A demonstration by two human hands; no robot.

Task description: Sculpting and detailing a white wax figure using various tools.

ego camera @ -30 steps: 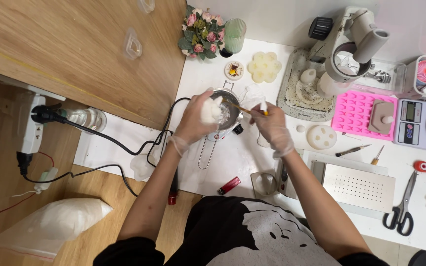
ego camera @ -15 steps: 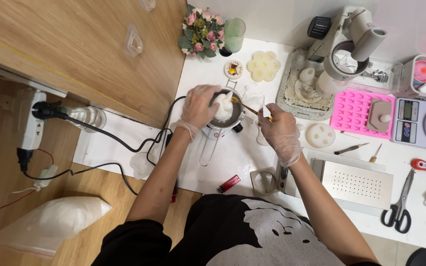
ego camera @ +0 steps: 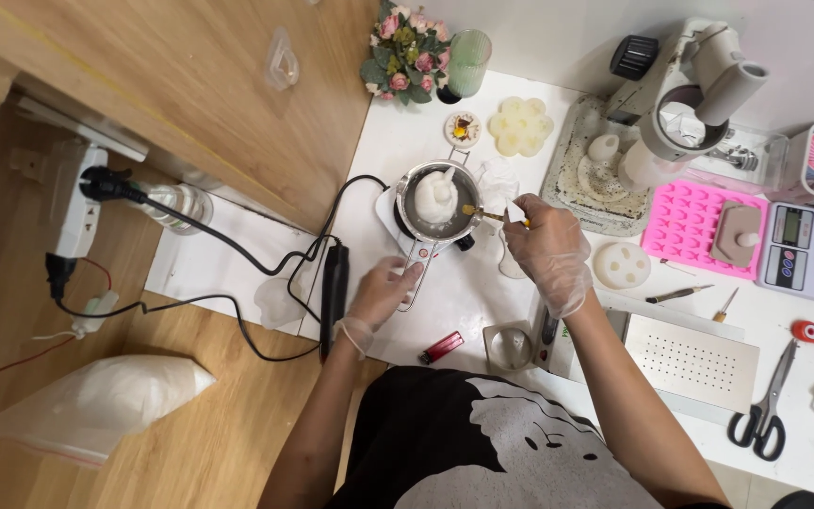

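A small metal melting pot (ego camera: 437, 201) with a white lump of wax (ego camera: 435, 193) inside sits on a white table (ego camera: 445, 302). My gloved left hand (ego camera: 383, 292) grips the pot's handle, which points toward me. My gloved right hand (ego camera: 546, 247) is just right of the pot and holds a thin stick (ego camera: 484, 214) whose tip reaches over the pot's rim.
Black cables (ego camera: 266, 273) run from a power strip (ego camera: 75, 203) to the pot's base. A red lighter (ego camera: 442, 347) lies near the table edge. A pink mould (ego camera: 694, 221), a scale (ego camera: 807, 254), scissors (ego camera: 765, 415) and a flower-shaped white mould (ego camera: 520, 125) are around.
My left hand left the top of the pot, where it had dropped the white lump, and now grips the handle. My right hand brought the stick to the pot's rim.
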